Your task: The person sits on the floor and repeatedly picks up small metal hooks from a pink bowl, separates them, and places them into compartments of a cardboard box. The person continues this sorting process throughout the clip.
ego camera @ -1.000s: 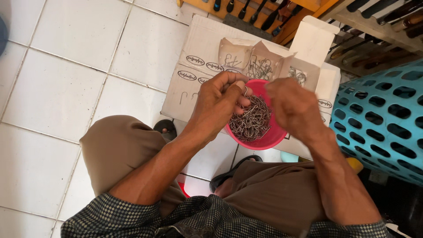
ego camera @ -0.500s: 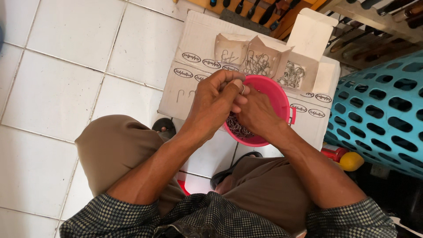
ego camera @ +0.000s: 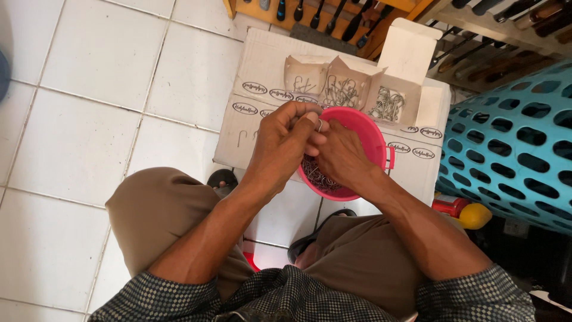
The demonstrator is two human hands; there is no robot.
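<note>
**Kid:** Head view looks down at two hands. What do they hold?

**Helper:** The left hand [ego camera: 285,140] is curled almost shut. Its fingertips pinch a small metal hook [ego camera: 320,125]. The right hand [ego camera: 341,156] is bent too, and its fingers meet the left ones at that hook. I cannot tell if the right hand grips it or only touches it.

**Kid:** Where is the hook?

**Helper:** Right above the pink bowl [ego camera: 372,134], near its far left edge. Both hands hang over the bowl. More thin metal hooks [ego camera: 316,177] lie in a pile inside it, under the hands.

**Kid:** What is the bowl on?

**Helper:** It sits on a flat cardboard box [ego camera: 262,65]. Behind the bowl stand three small open paper boxes [ego camera: 348,89] with more hooks in them.

**Kid:** And the room?

**Helper:** White floor tiles [ego camera: 89,119] lie left of the bowl. A blue plastic basket [ego camera: 512,137] with holes stands right of the bowl. Past the cardboard box is a wooden rack [ego camera: 333,15] with dark tool handles. The person's knees in brown trousers [ego camera: 161,214] are on the near side of the bowl.
</note>
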